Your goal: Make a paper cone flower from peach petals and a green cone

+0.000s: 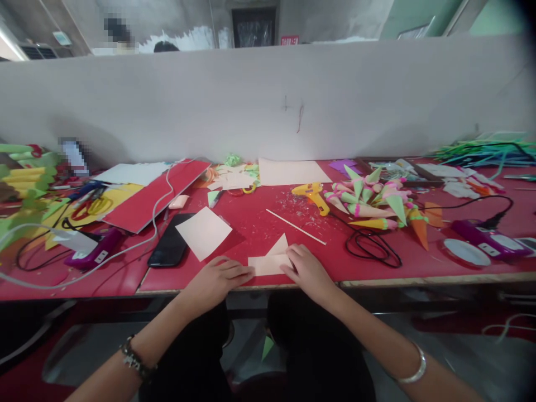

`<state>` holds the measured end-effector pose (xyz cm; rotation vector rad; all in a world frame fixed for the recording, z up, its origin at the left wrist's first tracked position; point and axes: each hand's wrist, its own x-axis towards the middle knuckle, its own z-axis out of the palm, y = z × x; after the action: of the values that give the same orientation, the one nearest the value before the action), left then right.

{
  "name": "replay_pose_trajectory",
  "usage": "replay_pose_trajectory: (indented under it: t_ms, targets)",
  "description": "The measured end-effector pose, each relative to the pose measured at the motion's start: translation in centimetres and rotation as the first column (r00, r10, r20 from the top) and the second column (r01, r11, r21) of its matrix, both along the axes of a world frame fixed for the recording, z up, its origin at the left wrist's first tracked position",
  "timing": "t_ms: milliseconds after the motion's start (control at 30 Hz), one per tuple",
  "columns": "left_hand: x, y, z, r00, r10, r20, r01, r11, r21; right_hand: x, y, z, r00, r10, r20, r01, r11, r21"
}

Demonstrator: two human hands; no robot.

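Note:
A pale peach sheet of paper [267, 266], folded with a pointed flap standing out at its top, lies at the table's front edge. On its left end, my left hand [228, 274] presses with the fingers together. The fingers of my right hand [305, 269] are bent and grip the paper's right end beside the flap. A thin pale stick [296, 226] rests on the table just beyond. Left of the hands, a square pale sheet [204, 233] partly covers a black phone [168, 251].
A yellow glue gun [313, 197] lies ahead, beside a pile of pink and green paper cones [368, 195]. Its black cord [372, 248] coils at right. Purple power strips [489, 240] sit at both sides. A red board [154, 198] and white cable lie left. A partition [234, 106] stands behind.

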<state>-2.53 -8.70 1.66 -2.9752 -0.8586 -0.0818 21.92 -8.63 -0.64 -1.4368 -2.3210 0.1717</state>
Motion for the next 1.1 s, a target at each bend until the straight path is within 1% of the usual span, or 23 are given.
replay_pose_trajectory:
  t_ms: [67, 100, 133, 200, 267, 300, 433, 667, 900, 1000, 1100]
  targets:
    - [-0.4, -0.1, 0.2, 1.0, 0.013, 0.008, -0.013, 1.0, -0.003, -0.1, -0.3, -0.2, 1.0, -0.023, 0.001, 0.023, 0.998, 0.056]
    - [-0.4, -0.1, 0.3, 1.0, 0.011, 0.012, -0.011, 1.0, -0.005, -0.2, -0.5, -0.3, 1.0, -0.01, 0.019, 0.008, 0.995, 0.096]
    - [-0.4, -0.1, 0.4, 1.0, 0.009, 0.016, -0.009, 1.0, -0.007, -0.3, -0.7, -0.4, 0.998, 0.034, 0.053, -0.041, 0.99, 0.138]
    - [-0.2, -0.1, 0.4, 1.0, 0.011, 0.022, -0.011, 1.0, -0.011, -0.6, -1.1, -0.7, 0.975, 0.169, 0.143, -0.195, 0.963, 0.188]
    - [-0.1, -0.2, 0.4, 0.999, 0.022, 0.024, -0.021, 1.0, -0.015, -0.9, -1.6, -0.9, 0.944, 0.276, 0.183, -0.308, 0.935, 0.176]
    - [0.0, -0.2, 0.4, 0.999, 0.025, 0.027, -0.024, 1.0, -0.017, -0.9, -1.7, -0.9, 0.94, 0.292, 0.177, -0.32, 0.933, 0.163]
    - [-0.1, -0.2, 0.5, 0.998, 0.027, 0.056, -0.025, 0.999, -0.035, -0.5, -1.9, -0.6, 0.956, 0.253, 0.149, -0.272, 0.954, 0.124]
    - [-0.3, 0.0, 0.7, 0.995, 0.051, 0.081, -0.041, 0.991, -0.126, 2.4, -2.3, 0.5, 0.973, 0.162, 0.164, -0.168, 0.985, 0.027]
    - [-0.5, 0.0, 0.6, 0.994, 0.039, 0.105, -0.028, 0.994, -0.11, 5.0, -3.2, 0.8, 0.984, 0.081, 0.156, -0.086, 0.996, 0.025]
    - [-0.4, -0.2, 0.4, 0.99, 0.044, 0.137, -0.029, 0.994, -0.105, 5.3, -2.8, 1.5, 0.99, 0.075, 0.121, -0.078, 0.997, 0.021]
    - [-0.2, -0.8, 0.1, 0.982, 0.069, 0.176, -0.052, 0.993, -0.103, 4.2, -1.8, 2.4, 0.999, 0.052, 0.005, -0.052, 0.997, 0.052]
